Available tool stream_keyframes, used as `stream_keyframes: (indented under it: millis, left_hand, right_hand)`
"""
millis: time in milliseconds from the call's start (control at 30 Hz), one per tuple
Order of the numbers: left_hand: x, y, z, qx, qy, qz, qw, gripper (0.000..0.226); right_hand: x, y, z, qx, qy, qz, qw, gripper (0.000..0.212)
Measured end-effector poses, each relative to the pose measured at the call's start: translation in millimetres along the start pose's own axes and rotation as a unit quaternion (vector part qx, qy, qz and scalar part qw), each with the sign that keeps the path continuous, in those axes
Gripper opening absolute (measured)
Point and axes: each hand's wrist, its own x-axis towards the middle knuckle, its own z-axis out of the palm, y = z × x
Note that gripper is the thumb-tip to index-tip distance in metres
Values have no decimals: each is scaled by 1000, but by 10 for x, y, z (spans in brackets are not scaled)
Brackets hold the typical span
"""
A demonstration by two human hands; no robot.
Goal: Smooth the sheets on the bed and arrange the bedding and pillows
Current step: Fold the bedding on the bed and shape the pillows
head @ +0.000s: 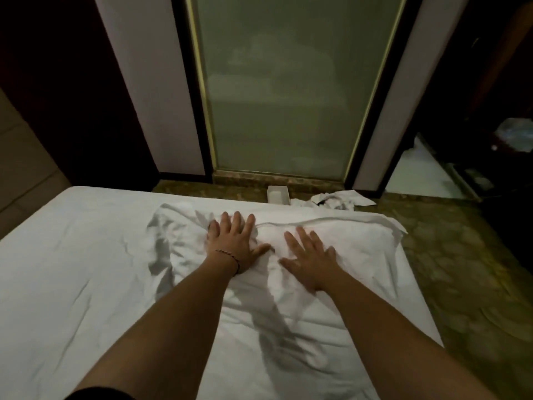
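While both arms are reaching out over the bed [57,284], the left hand [233,243] and right hand [310,259] are pressing flat, fingers spread, gripping nothing, on the rumpled white bedding [331,235] at the bed's far right corner. Its long axis is running across, left to right, beneath both palms, the left reaching slightly farther. Beyond the far edge, a white cloth [337,200] is lying on patterned floor [467,269] before a frosted glass door [288,96].
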Motion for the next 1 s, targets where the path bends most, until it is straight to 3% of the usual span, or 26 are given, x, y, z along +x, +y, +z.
stream_keyframes:
  millis: [267, 467, 700, 767, 867, 1000]
  left_hand:
    - [276, -226, 130, -4, -25, -15, 1000, 109]
    - [264, -143, 115, -7, -33, -22, 999, 115]
    - [406, 411, 17, 6, -12, 89, 996, 95]
    - [462, 543, 28, 15, -16, 92, 996, 95]
    - [534, 651, 77, 26, -22, 78, 996, 99]
    - [569, 725, 187, 30, -32, 76, 996, 104]
  right_hand:
    - [-65, -98, 376, 112, 48, 98, 988, 73]
    - [-158, -177, 457, 131, 55, 178, 974, 82]
    - [-248, -76, 569, 169, 81, 229, 955, 83]
    - [-322, 26, 653, 213, 87, 292, 928, 85]
    - [-435, 169, 773, 305, 72, 417, 853, 99]
    - [-526, 288, 838, 396, 62, 494, 771, 106]
